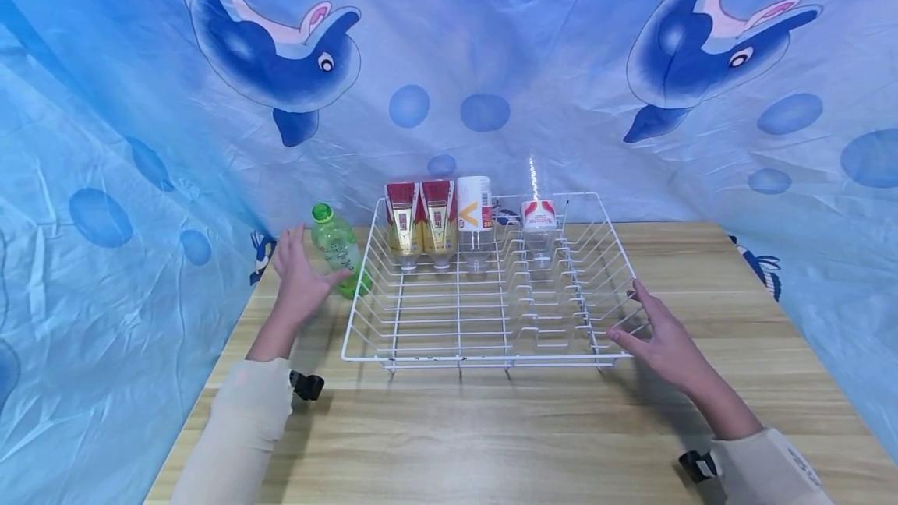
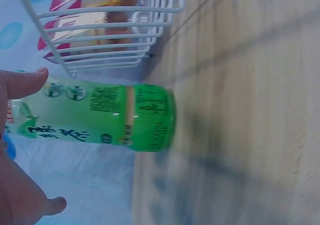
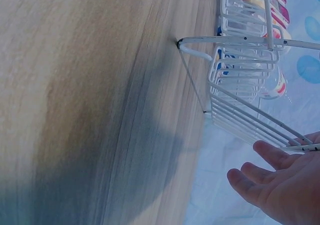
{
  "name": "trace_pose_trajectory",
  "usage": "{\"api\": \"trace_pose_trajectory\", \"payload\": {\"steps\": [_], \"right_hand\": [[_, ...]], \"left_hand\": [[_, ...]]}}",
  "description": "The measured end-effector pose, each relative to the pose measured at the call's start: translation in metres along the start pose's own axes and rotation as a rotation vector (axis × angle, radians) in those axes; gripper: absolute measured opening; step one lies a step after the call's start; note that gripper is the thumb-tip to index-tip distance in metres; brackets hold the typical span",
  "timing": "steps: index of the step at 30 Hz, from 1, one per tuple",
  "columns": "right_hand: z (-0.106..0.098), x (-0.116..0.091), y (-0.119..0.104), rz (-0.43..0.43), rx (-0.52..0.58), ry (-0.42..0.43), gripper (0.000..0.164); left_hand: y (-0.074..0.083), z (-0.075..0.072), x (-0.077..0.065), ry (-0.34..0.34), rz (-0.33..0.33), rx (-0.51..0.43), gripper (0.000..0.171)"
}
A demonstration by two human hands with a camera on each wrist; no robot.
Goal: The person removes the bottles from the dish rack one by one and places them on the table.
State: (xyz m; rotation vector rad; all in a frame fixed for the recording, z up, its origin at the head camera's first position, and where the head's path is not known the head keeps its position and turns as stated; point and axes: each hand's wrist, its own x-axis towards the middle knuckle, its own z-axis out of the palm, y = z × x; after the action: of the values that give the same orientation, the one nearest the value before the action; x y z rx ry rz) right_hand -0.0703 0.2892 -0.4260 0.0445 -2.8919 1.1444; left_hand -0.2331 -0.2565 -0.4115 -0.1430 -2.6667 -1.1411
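Note:
A green plastic bottle (image 1: 337,248) with a green cap stands on the wooden table, just left of a white wire dish rack (image 1: 459,358). My left hand (image 1: 302,271) is spread beside this bottle, thumb toward it. In the left wrist view, the thumb overlaps the upper part of the bottle (image 2: 100,112). At the rack's right side, my right hand (image 1: 655,337) has its thumb over the rim and its other fingers outside. The right wrist view shows those fingers (image 3: 245,185) extended and loose by the rim; the thumb is mostly hidden behind the wires.
Upside down along the rack's back stand two bottles with red and gold labels (image 1: 403,217), a white-labelled bottle (image 1: 475,205) and a clear bottle with a red-and-white label (image 1: 539,218). A blue dolphin-print curtain (image 1: 561,45) hangs behind the table (image 1: 449,435).

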Motion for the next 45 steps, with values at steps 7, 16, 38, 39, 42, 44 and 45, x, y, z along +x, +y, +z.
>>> {"api": "trace_pose_trajectory", "payload": {"steps": [7,16,38,39,42,44,45], "right_hand": [[0.003,0.0,0.002,-0.002,0.018,0.0,0.106],[0.0,0.002,0.005,-0.036,0.017,0.009,0.105],[0.002,0.003,0.008,-0.046,0.03,0.02,0.104],[0.002,0.003,0.008,-0.046,0.031,0.018,0.105],[0.002,0.003,0.008,-0.045,0.031,0.018,0.105],[0.002,0.002,0.008,-0.043,0.032,0.015,0.105],[0.002,0.002,0.008,-0.043,0.032,0.016,0.105]], "left_hand": [[0.016,-0.013,0.003,0.117,0.042,0.069,0.124],[0.05,-0.018,0.007,0.201,0.17,0.161,0.127],[0.121,-0.01,0.023,0.111,0.587,0.491,0.126],[0.123,-0.01,0.023,0.108,0.606,0.504,0.126],[0.129,-0.01,0.024,0.106,0.662,0.54,0.126],[0.133,-0.01,0.025,0.098,0.689,0.563,0.126],[0.135,-0.01,0.025,0.093,0.702,0.573,0.126]]}}
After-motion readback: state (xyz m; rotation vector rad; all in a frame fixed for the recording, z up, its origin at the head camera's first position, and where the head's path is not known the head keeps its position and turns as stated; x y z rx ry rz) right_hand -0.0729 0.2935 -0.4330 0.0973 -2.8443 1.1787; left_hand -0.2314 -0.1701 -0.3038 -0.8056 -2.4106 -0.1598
